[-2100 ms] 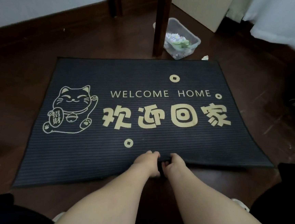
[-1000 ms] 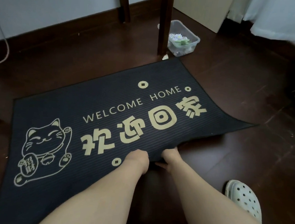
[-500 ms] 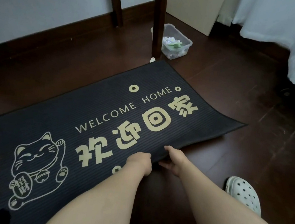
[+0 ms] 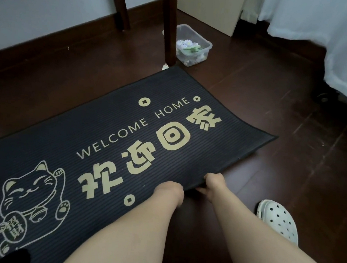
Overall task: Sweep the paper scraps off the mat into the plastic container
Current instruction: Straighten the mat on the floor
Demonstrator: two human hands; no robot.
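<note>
A dark ribbed mat with a gold cat and "WELCOME HOME" lettering lies askew on the wooden floor. Both my hands hold its near edge. My left hand grips the edge with curled fingers. My right hand pinches the same edge just to the right, fingers tucked under it. The mat's right end is raised a little off the floor. A clear plastic container with paper scraps inside stands beyond the mat's far corner. One small paper scrap lies on the floor at that corner. I see no scraps on the mat's surface.
A dark wooden chair leg stands right in front of the container, another leg near the wall. A beige board leans at the back. White fabric hangs at the right. A white perforated clog sits by my right arm.
The mat has been pulled and swung round on the floor, its far corner now by the chair leg. Both hands kept their hold on the near edge. The clog came into view.
</note>
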